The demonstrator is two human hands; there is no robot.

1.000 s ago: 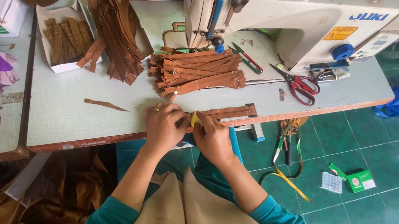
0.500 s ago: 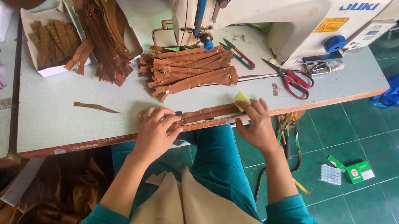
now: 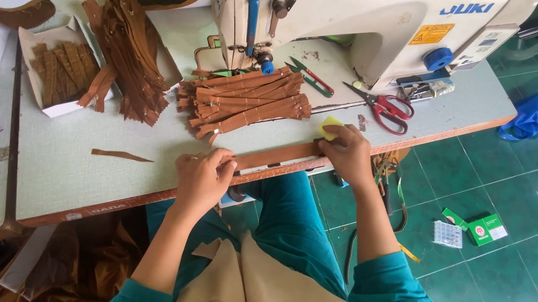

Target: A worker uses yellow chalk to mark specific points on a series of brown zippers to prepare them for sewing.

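A brown strip [image 3: 278, 158] is being pinned flat along the desk [image 3: 72, 173] edge by the left hand [image 3: 202, 175], while a yellow sponge [image 3: 329, 127] is being pressed onto its far end by the closed right hand [image 3: 350, 153], steadying it for wiping.

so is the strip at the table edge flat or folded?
Flat: the brown strip lies stretched along the table edge, left hand and right hand pinning its ends.
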